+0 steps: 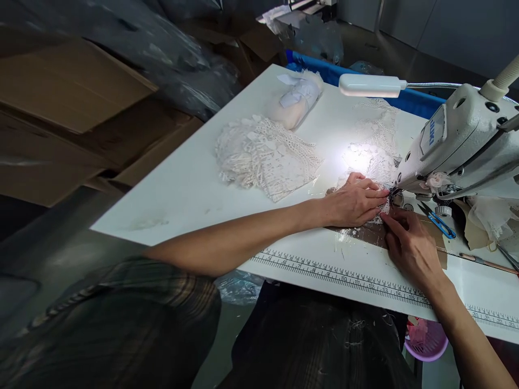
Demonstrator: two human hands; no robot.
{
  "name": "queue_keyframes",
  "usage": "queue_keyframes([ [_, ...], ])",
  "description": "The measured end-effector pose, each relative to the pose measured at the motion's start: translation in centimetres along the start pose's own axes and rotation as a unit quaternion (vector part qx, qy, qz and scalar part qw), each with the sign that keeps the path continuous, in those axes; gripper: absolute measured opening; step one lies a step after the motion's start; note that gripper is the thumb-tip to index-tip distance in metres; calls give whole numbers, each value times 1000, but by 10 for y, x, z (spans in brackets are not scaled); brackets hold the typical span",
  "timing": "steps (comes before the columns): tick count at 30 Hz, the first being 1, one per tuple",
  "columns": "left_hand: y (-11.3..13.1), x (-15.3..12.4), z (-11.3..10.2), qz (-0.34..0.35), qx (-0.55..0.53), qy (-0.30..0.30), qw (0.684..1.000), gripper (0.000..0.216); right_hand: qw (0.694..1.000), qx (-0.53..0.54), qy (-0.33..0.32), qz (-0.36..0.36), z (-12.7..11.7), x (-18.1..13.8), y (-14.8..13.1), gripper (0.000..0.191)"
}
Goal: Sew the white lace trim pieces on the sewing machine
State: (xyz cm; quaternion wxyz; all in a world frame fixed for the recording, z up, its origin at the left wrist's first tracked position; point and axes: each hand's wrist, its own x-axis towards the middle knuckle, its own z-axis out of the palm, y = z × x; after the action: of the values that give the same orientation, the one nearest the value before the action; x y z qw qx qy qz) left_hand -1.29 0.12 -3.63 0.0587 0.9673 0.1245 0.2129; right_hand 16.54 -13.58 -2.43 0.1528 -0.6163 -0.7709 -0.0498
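Observation:
A white sewing machine (444, 135) stands at the right, its needle area beside my fingertips. Under it lies a strip of white lace (371, 154), which runs back across the table in the lamp's bright light. My left hand (357, 202) lies flat on this lace, fingers stretched toward the presser foot. Close in front of the needle, my right hand (413, 240) has its fingers bent, with the fingertips pinching the lace's near edge. Part of the lace is hidden under both hands. A gathered pile of white lace (267, 154) rests left of the machine.
Behind the pile lies a cloth-tied, pale bundle (298, 100). Blue-handled snips (440, 222) are right of my right hand. A lamp (371, 85) hangs over the table (194, 216), whose front edge has a ruler (344, 275). Cardboard boxes (68, 86) stand left; a purple basket (430, 346) sits below.

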Motion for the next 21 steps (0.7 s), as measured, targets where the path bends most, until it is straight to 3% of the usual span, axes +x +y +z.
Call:
queue_keyframes([
  [21, 1, 2, -2, -26, -15, -32, 999, 32, 999, 8, 11, 31, 1, 2, -2, 39],
])
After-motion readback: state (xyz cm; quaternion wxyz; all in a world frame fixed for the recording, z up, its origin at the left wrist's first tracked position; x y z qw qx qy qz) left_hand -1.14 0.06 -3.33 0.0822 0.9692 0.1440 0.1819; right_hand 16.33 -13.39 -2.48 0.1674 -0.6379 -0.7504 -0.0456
